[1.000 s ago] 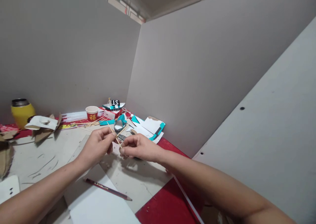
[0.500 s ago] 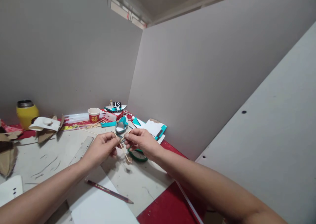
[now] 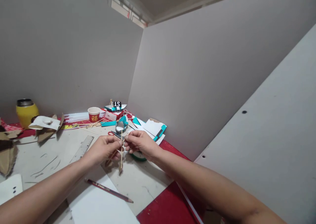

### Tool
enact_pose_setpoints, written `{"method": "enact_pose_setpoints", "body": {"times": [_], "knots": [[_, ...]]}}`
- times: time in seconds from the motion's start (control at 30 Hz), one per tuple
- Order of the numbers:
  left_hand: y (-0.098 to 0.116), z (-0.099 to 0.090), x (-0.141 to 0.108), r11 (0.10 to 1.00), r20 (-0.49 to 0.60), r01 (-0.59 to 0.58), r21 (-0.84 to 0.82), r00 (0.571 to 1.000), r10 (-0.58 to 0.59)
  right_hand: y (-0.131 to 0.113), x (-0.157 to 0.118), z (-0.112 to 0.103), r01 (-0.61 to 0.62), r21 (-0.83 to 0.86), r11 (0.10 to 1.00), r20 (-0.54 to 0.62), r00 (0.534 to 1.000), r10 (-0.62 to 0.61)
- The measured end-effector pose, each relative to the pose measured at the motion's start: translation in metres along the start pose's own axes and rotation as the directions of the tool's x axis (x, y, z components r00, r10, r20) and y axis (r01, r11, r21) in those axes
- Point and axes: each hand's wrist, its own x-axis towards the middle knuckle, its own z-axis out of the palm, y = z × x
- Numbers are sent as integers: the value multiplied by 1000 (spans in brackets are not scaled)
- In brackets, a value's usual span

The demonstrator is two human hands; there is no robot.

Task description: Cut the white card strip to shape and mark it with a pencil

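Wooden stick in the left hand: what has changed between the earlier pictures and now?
The wooden stick pinched in the left hand has swung from sloping down-right to nearly vertical in the picture. The right hand let go of its lower end and moved up. The pencil and paper cup stayed put.

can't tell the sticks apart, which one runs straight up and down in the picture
The stick pinched in the left hand; a second stick slants below that hand, and the others by the cup lie flat.
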Motion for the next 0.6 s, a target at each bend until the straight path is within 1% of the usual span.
{"method": "enact_pose_setpoints", "body": {"times": [0.23, 0.4, 0.5, 0.6], "knots": [[-2, -1, 2, 1000, -36, -23, -8, 999, 22, -1, -3, 2, 41, -73, 996, 22, 999, -40], [-2, -3, 5, 995, -75, -68, -70, 995, 63, 9, -14, 8, 104, -163, 981, 6, 995, -104], [-1, -3, 4, 993, -83, -78, -94, 994, 70, 17, -20, 15, 164, -219, 962, 48, 986, -157], [0, -2, 2, 993, -63, -64, -97, 996, 58, 22, -20, 19, 211, -261, 942, 84, 977, -196]]}}
